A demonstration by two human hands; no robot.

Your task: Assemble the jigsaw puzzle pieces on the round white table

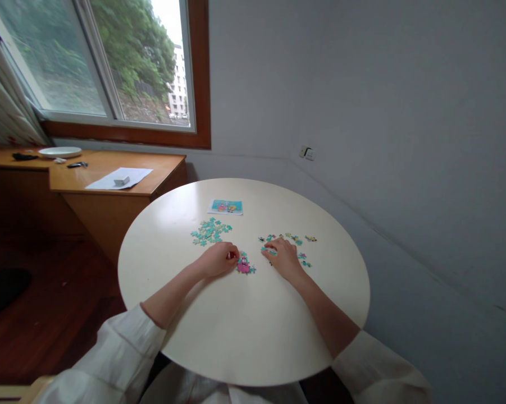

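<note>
My left hand [220, 260] is curled in a loose pinch just left of a small joined cluster of jigsaw pieces [244, 265], which forms a pink cartoon figure with teal edges. Whether a piece is between its fingertips is hidden. My right hand [283, 257] reaches over scattered jigsaw pieces [293, 238] on the right, its thumb and forefinger apart, teal showing between them. The palm covers some of these pieces. Behind my left hand lies a loose pile of mostly teal jigsaw pieces [210, 231]. Further back is a printed reference picture [226, 207] with pink and yellow cartoon figures.
Everything lies on a round white table [236, 325]. At the left, a wooden desk [168, 168] under the window holds a paper sheet [135, 175] with a small white box [121, 180], and a white plate [60, 152]. A grey wall [425, 140] borders the right side.
</note>
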